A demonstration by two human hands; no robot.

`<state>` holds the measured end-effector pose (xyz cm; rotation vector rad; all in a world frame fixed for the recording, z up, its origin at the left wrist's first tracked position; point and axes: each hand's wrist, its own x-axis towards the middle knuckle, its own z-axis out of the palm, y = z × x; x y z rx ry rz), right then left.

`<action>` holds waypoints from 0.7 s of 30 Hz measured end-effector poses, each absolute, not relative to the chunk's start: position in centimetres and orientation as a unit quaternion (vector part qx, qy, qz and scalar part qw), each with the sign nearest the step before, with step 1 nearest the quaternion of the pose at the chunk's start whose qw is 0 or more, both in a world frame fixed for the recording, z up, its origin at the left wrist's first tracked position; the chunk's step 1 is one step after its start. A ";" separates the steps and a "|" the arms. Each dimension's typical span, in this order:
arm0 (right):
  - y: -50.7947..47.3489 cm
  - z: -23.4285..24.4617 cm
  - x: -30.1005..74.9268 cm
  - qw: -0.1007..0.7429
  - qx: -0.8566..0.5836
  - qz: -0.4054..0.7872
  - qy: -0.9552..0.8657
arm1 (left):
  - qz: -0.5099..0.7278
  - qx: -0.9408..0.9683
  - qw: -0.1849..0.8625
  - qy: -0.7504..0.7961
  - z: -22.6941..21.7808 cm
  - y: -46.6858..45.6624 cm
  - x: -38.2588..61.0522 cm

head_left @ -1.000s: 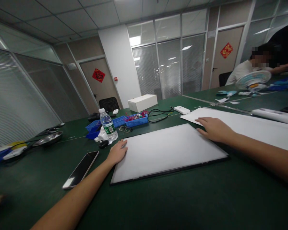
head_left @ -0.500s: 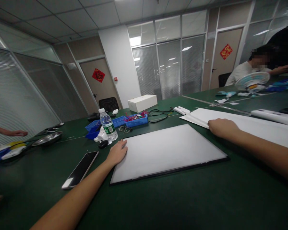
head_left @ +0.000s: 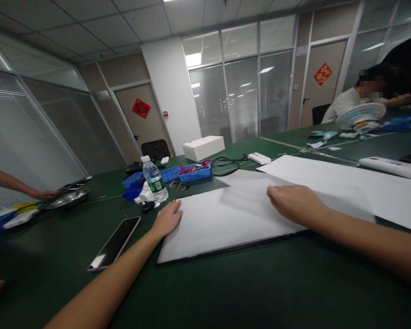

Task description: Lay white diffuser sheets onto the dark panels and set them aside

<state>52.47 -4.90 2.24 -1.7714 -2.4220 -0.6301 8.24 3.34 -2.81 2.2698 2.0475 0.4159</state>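
A flat white panel with a thin black edge [head_left: 208, 228] lies on the green table [head_left: 226, 292] in front of me. My left hand [head_left: 167, 218] rests on the panel's near left corner, fingers flat. My right hand [head_left: 292, 202] is closed on a white sheet [head_left: 246, 189], which hangs blurred over the panel's right half. To the right lies a stack of white sheets [head_left: 363, 183].
A phone [head_left: 115, 243] lies left of the panel. Behind it stand a water bottle [head_left: 155, 179], blue trays [head_left: 178, 173], glasses, a cable and a white box [head_left: 203, 146]. Another person's hand [head_left: 44, 194] reaches to metal dishes at far left. A seated person and a fan [head_left: 361, 114] are at back right.
My right hand left the panel's far right corner, took a sheet from the stack and has drawn it leftward over the panel. At far left another person's arm came into view.
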 end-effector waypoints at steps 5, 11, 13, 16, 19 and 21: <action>-7.1 1.5 50.0 0.085 -0.366 -0.208 -0.903 | 0.131 0.735 0.033 0.665 -2.7 3.3 8.2; -7.4 0.4 49.6 0.133 -0.256 -0.169 -0.942 | 0.154 0.734 0.043 0.661 -3.0 3.5 8.2; -7.3 0.2 49.6 0.158 -0.229 -0.157 -0.947 | 0.149 0.737 0.040 0.658 -3.1 3.4 8.3; -7.4 0.1 49.4 0.170 -0.208 -0.151 -0.951 | 0.138 0.739 0.032 0.658 -2.9 3.3 8.4; -7.5 0.2 49.1 0.163 -0.192 -0.144 -0.957 | 0.131 0.736 0.030 0.663 -2.8 3.3 8.5; -7.5 0.3 49.1 0.159 -0.177 -0.134 -0.962 | 0.134 0.732 0.032 0.667 -2.8 3.3 8.5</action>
